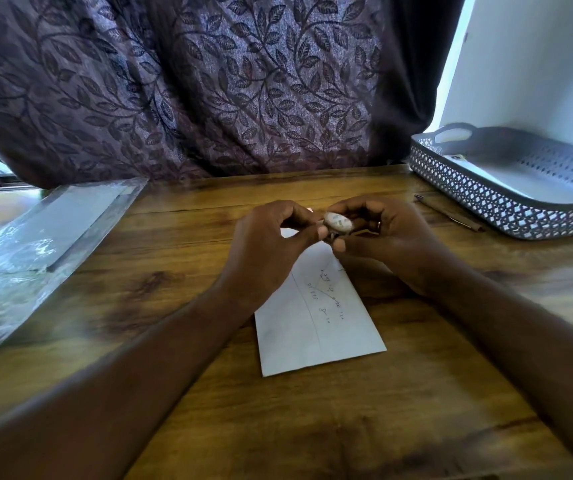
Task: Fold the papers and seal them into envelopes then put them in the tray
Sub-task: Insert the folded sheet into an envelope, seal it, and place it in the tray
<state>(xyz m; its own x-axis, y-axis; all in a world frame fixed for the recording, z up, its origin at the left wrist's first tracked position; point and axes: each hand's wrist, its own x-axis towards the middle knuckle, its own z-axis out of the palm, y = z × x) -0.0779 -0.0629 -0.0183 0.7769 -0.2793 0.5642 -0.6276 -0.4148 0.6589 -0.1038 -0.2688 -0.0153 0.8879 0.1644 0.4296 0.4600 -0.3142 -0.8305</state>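
Hovering just above the far end of the envelope (316, 327), the left hand (271, 233) and right hand (382, 233) both pinch a white-capped stick (337, 222), probably glue, so sealing looks unfinished, with the tray (468, 188) well off to the envelope's right.

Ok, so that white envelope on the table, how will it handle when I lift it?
The envelope probably feels light and floppy: it looks thin and lies flat on the table. Pushed, it would likely slide over the smooth wood. Lying flush, its edge may be hard to catch.
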